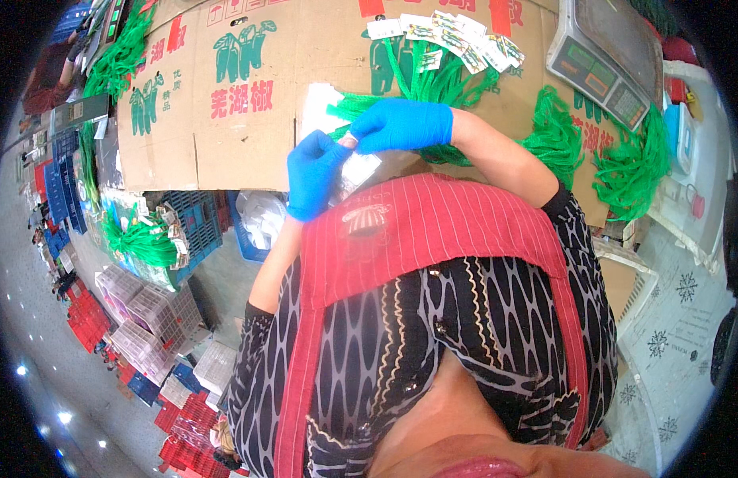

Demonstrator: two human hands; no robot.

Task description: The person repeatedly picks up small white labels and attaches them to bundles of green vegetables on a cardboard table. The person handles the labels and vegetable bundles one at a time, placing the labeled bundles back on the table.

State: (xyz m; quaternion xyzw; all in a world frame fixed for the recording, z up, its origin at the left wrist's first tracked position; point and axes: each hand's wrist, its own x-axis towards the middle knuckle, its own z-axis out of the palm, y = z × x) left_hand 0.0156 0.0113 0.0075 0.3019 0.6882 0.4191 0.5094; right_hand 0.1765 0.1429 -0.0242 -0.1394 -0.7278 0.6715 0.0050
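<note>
My left hand and my right hand, both in blue gloves, meet in front of my apron with the fingertips pinched together. A bare fingertip shows where they touch. A green mesh net runs into the pinch, its gripped end mostly hidden by the fingers. Just below the fingers is a white printed label. Beyond my hands, more green netting lies beside a white sheet or stack. A bunch of green mesh nets with white printed tags fans out past my right hand.
Flattened cardboard covers the work surface. A digital scale stands at the far right, near loose green nets. At the left are tagged nets, a blue crate and stacked pale crates. Another person's arm shows far left.
</note>
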